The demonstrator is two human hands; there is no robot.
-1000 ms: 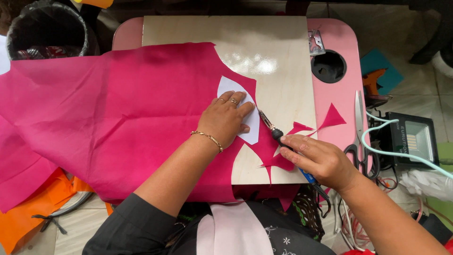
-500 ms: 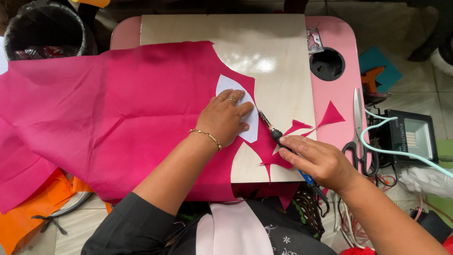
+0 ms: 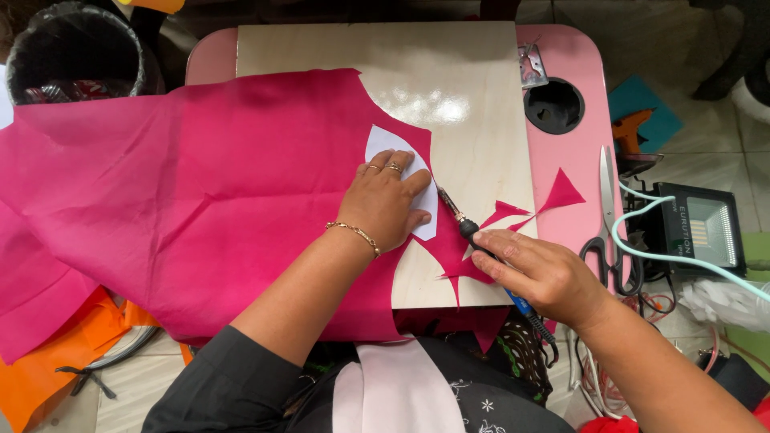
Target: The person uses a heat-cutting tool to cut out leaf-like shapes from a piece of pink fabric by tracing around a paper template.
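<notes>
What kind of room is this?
Probably a home craft or sewing corner: pink fabric spread over a small pink table, scissors beside it, and orange fabric on the tiled floor.

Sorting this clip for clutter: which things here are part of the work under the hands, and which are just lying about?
In use:
- left hand pressing the white paper template
- pink fabric
- right hand holding the pen-like hot tool
- wooden board

Lying about:
- scissors
- small flood lamp
- orange fabric
- black bin
</notes>
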